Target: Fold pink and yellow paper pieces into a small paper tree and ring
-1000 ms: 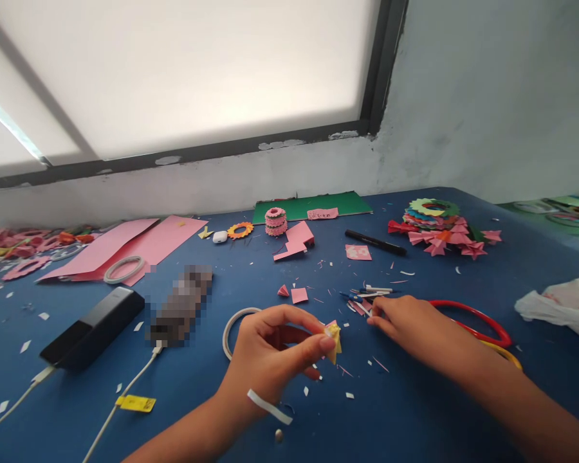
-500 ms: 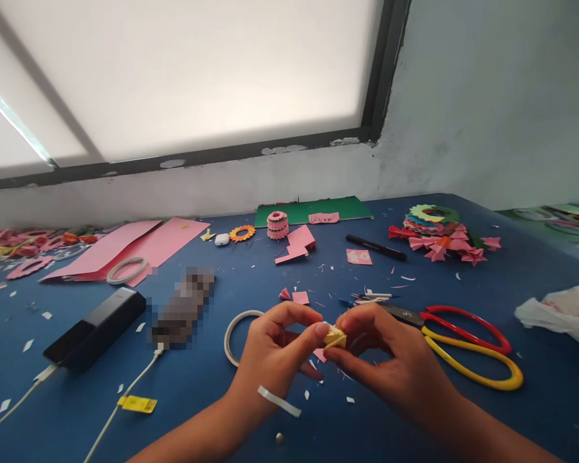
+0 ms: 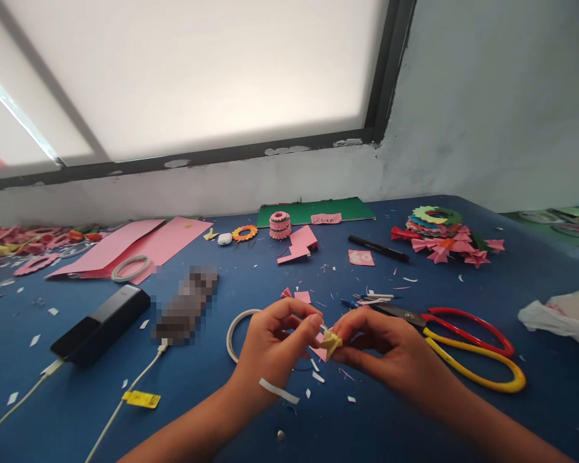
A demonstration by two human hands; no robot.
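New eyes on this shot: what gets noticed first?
Probably the scissors with red and yellow handles, lying on the blue table beside the right hand. Next, the small yellow folded paper at the right hand's fingertips, centre front, with the left hand close by. Then the bright pile of paper cutouts near the table's far right corner.

Yellow folded piece: looks like matt paper, creased. Scissors: blades are dark metal, handles glossy plastic. Pink sheets: smooth, matt paper. Small white case: glossy plastic. Bag: thin, crinkled plastic. Tabletop: smooth, low sheen. Wall: matt, rough in patches.
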